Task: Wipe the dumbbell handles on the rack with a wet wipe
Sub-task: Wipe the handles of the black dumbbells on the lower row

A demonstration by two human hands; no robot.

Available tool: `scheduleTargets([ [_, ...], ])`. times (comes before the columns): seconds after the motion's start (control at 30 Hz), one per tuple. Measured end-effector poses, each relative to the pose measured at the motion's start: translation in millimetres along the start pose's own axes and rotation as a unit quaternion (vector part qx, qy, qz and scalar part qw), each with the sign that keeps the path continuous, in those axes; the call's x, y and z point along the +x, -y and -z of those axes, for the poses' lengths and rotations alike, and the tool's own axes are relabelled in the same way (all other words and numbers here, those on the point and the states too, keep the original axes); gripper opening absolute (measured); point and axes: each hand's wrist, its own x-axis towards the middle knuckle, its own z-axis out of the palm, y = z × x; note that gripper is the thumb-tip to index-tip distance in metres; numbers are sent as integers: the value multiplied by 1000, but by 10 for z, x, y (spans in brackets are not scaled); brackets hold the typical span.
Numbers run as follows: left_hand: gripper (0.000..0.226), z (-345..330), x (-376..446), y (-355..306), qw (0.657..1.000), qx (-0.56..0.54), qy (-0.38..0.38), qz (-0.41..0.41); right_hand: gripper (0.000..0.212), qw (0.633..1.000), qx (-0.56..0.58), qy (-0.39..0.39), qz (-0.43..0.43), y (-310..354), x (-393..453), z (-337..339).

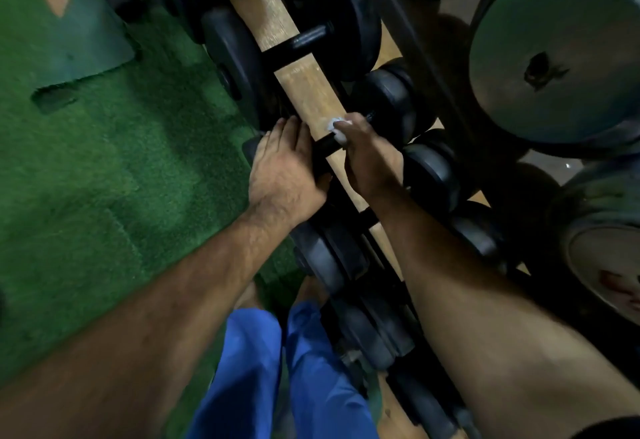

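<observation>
A row of black dumbbells lies across a low rack (313, 99) with a pale wooden strip beneath the handles. My right hand (367, 158) grips the black handle (325, 144) of one dumbbell, with a crumpled white wet wipe (337, 125) showing at my fingers. My left hand (285, 168) rests flat on that dumbbell's left weight plate, fingers straight and thumb tucked over its edge. Its right plate (391, 106) sits just beyond my right hand. Another dumbbell handle (310, 39) lies further up the rack.
Green turf (114, 161) covers the floor to the left. Large silver-faced weight plates (557, 54) stand on a higher tier at right. More black dumbbells (325, 258) sit nearer me. My blue trousers (287, 376) are at the bottom.
</observation>
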Motion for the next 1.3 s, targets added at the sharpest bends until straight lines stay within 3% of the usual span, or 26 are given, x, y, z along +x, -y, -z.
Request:
scheduleTargets([
  [0.13,103,52,-24,158,1000,9,29,-2,33,999,-1,-28,-41,185,18,-56],
  [0.2,108,62,-37,185,999,18,34,3,32,996,-20,-15,80,228,-82,-89],
  [0.27,110,59,-33,181,999,26,37,3,31,989,-23,16,142,189,-118,-30],
  [0.43,111,65,-45,180,999,27,36,-1,33,999,-34,-15,20,225,-33,19],
  [0.53,111,75,-31,186,999,29,43,-2,36,990,-23,72,115,365,-137,94],
  [0.63,111,71,-34,188,999,25,44,-4,44,983,-17,67,172,299,-107,267],
  [0.8,111,66,-47,180,999,29,41,-3,44,993,-55,12,99,209,-164,92],
  [0.9,110,101,-29,149,998,39,58,1,55,983,-98,57,143,373,-243,128],
  [0.97,110,125,-28,114,997,49,59,2,48,984,-93,58,142,385,-201,241],
  [1.13,104,128,7,67,995,76,56,-38,45,993,-105,35,27,109,23,192],
  [1.2,101,126,44,52,997,50,58,-32,35,996,-65,48,48,255,-58,222],
  [1.27,99,116,70,44,997,35,60,-26,27,986,-93,37,130,326,-149,239],
  [1.3,98,109,77,38,997,34,61,-28,26,987,-100,29,125,315,-163,275],
])
